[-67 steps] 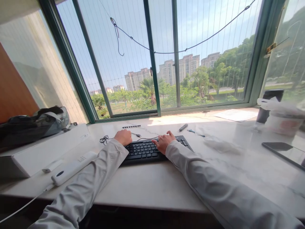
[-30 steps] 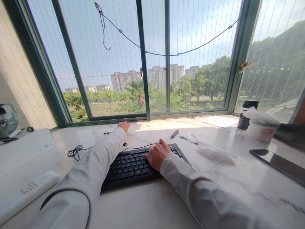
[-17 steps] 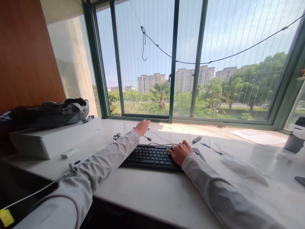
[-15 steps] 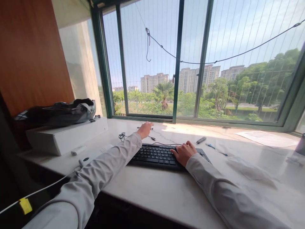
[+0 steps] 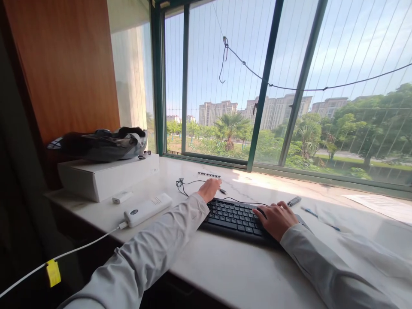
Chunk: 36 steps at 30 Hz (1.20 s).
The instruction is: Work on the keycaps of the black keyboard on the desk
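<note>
A black keyboard point(image 5: 234, 214) lies on the white marble sill point(image 5: 225, 266) in front of the window. My right hand point(image 5: 277, 215) rests flat on the keyboard's right half, fingers spread over the keys. My left hand point(image 5: 210, 189) is at the keyboard's far left corner with its fingers drawn together on a thin black cable point(image 5: 182, 184). The cable's plug point(image 5: 222, 191) sticks out just past the fingertips, and its coiled part lies to the left of the hand. Both arms are in light grey sleeves.
A white box point(image 5: 106, 176) with a black bag point(image 5: 103, 143) on top stands at the left. Before it lie a small white stick point(image 5: 122, 196) and a white device point(image 5: 148, 209) on a white lead. A black studded strip point(image 5: 209, 174), marker point(image 5: 294, 201), blue pen point(image 5: 309, 211) and paper point(image 5: 380, 204) lie behind the keyboard.
My left hand left the keyboard, reached to the back of the sill, then drew back onto the cable by the keyboard corner. My head turned left. The right hand stayed on the keys.
</note>
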Tool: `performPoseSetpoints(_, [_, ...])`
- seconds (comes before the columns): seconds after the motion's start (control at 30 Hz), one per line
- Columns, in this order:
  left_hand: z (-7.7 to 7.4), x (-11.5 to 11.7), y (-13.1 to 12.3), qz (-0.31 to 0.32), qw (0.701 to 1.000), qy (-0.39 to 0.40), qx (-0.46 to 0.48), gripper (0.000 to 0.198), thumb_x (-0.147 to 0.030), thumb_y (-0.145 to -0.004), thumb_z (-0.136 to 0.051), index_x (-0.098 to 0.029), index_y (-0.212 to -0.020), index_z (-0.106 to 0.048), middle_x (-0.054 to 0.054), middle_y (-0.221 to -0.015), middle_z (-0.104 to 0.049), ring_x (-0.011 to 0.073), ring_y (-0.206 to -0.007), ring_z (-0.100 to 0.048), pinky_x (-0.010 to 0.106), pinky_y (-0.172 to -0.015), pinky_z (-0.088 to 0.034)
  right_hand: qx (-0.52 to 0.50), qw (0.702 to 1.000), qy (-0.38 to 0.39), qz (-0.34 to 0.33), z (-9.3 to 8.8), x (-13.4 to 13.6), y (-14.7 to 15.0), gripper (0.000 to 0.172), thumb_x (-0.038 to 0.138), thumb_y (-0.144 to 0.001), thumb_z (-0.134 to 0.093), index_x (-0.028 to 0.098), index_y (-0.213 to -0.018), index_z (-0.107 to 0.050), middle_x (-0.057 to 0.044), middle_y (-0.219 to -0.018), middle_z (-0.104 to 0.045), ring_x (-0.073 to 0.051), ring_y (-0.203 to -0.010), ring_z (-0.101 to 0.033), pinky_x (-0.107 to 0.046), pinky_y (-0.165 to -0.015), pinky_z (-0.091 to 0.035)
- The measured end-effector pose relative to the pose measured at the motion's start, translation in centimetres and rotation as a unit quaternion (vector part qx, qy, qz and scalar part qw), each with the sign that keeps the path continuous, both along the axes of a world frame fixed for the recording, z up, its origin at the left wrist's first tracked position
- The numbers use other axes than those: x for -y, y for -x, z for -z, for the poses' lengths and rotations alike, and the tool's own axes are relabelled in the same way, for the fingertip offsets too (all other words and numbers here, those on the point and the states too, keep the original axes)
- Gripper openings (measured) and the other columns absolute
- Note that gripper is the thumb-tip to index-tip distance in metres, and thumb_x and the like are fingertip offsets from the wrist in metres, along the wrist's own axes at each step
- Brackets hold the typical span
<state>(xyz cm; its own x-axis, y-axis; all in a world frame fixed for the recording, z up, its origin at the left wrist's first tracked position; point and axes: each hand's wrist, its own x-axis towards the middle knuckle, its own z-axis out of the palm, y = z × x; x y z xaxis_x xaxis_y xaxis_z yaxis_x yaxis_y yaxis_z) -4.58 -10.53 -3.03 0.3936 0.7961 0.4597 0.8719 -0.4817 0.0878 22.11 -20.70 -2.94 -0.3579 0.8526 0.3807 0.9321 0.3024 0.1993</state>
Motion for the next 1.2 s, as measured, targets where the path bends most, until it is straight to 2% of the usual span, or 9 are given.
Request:
performPoseSetpoints(0.1, [-0.1, 0.2, -0.2, 0.006, 1.0, -0.024, 0.017, 0.018, -0.022, -0.088, -0.052, -0.012, -0.088, -0.068, 0.013, -0.087, -0.07, 0.0226, -0.087, -0.065, 0.029, -0.076, -0.049, -0.007, 0.999, -0.031, -0.028, -0.4, 0.4, 0.5, 0.044, 0.046, -0.096, -0.032, 0.024, -0.101, -0.07, -0.008, -0.096, -0.073, -0.022, -0.094, -0.062, -0.039, -0.092, -0.026])
performPoseSetpoints(0.17, [0.0, 0.5, -0.3, 0.005, 0.999, -0.024, 0.03, 0.019, -0.024, -0.088, -0.054, -0.013, -0.085, -0.069, 0.012, -0.084, -0.07, 0.0218, -0.083, -0.065, 0.029, -0.074, -0.049, -0.006, 0.997, -0.06, -0.055, -0.7, 0.8, 1.0, 0.042, 0.042, -0.097, -0.032, 0.024, -0.103, -0.069, -0.008, -0.098, -0.073, -0.022, -0.095, -0.061, -0.039, -0.093, -0.024])
performPoseSetpoints(0.37, [-0.2, 0.9, -0.4, 0.031, 0.996, -0.01, 0.084, 0.016, -0.025, -0.085, -0.059, -0.016, -0.089, -0.073, 0.008, -0.089, -0.069, 0.0185, -0.08, -0.064, 0.028, -0.076, -0.049, 0.019, 0.995, -0.08, -0.061, -2.3, 0.5, 2.7, 0.04, 0.03, -0.096, -0.033, 0.021, -0.09, -0.071, -0.009, -0.083, -0.073, -0.02, -0.088, -0.06, -0.036, -0.091, -0.022])
performPoseSetpoints(0.5, [-0.5, 1.6, -1.0, 0.09, 0.99, -0.005, 0.105, 0.017, -0.025, -0.079, -0.066, -0.018, -0.094, -0.072, 0.005, -0.09, -0.071, 0.0177, -0.085, -0.064, 0.027, -0.081, -0.047, -0.01, 0.997, -0.053, -0.06, -3.1, -1.3, 4.4, 0.035, 0.03, -0.096, -0.036, 0.024, -0.098, -0.07, -0.005, -0.091, -0.073, -0.017, -0.089, -0.06, -0.034, -0.088, -0.023])
performPoseSetpoints(0.63, [-0.9, 2.6, -1.5, 0.162, 0.977, -0.005, 0.136, 0.012, -0.027, -0.078, -0.068, -0.02, -0.087, -0.072, 0.001, -0.083, -0.072, 0.0133, -0.074, -0.064, 0.023, -0.074, -0.047, -0.087, 0.994, -0.03, -0.051, -2.2, -2.8, 5.9, 0.031, 0.035, -0.096, -0.04, 0.026, -0.107, -0.068, -0.003, -0.096, -0.073, -0.016, -0.091, -0.06, -0.032, -0.087, -0.025])
performPoseSetpoints(0.73, [-1.1, 3.2, -1.5, 0.195, 0.969, -0.009, 0.149, 0.012, -0.027, -0.078, -0.068, -0.02, -0.086, -0.073, 0.0, -0.079, -0.072, 0.0113, -0.067, -0.062, 0.021, -0.07, -0.046, -0.079, 0.993, -0.037, -0.073, -1.0, -2.9, 6.4, 0.03, 0.037, -0.095, -0.044, 0.025, -0.11, -0.067, -0.004, -0.099, -0.073, -0.018, -0.096, -0.058, -0.033, -0.088, -0.024])
performPoseSetpoints(0.83, [-1.2, 3.5, -1.4, 0.206, 0.966, -0.006, 0.155, 0.012, -0.029, -0.078, -0.067, -0.02, -0.084, -0.073, 0.0, -0.078, -0.072, 0.0111, -0.066, -0.062, 0.021, -0.069, -0.046, -0.065, 0.994, -0.046, -0.077, -0.5, -2.6, 6.3, 0.03, 0.037, -0.095, -0.044, 0.025, -0.11, -0.067, -0.005, -0.098, -0.073, -0.019, -0.098, -0.057, -0.035, -0.088, -0.022])
performPoseSetpoints(0.97, [-1.5, 4.1, -1.6, 0.225, 0.962, 0.019, 0.155, 0.015, -0.032, -0.079, -0.066, -0.019, -0.082, -0.072, 0.0, -0.08, -0.072, 0.0105, -0.064, -0.061, 0.021, -0.067, -0.046, -0.071, 0.993, -0.046, -0.08, -0.7, -2.3, 5.8, 0.029, 0.038, -0.095, -0.044, 0.027, -0.108, -0.068, -0.002, -0.096, -0.073, -0.019, -0.097, -0.056, -0.035, -0.088, -0.022])
performPoseSetpoints(1.2, [-1.9, 4.6, -1.7, 0.213, 0.967, 0.03, 0.138, 0.024, -0.037, -0.078, -0.066, -0.02, -0.095, -0.068, -0.001, -0.084, -0.074, 0.0102, -0.064, -0.062, 0.021, -0.067, -0.048, -0.097, 0.991, -0.039, -0.088, -1.1, -2.0, 5.4, 0.031, 0.041, -0.096, -0.042, 0.029, -0.106, -0.069, -0.001, -0.099, -0.073, -0.02, -0.099, -0.055, -0.035, -0.089, -0.022])
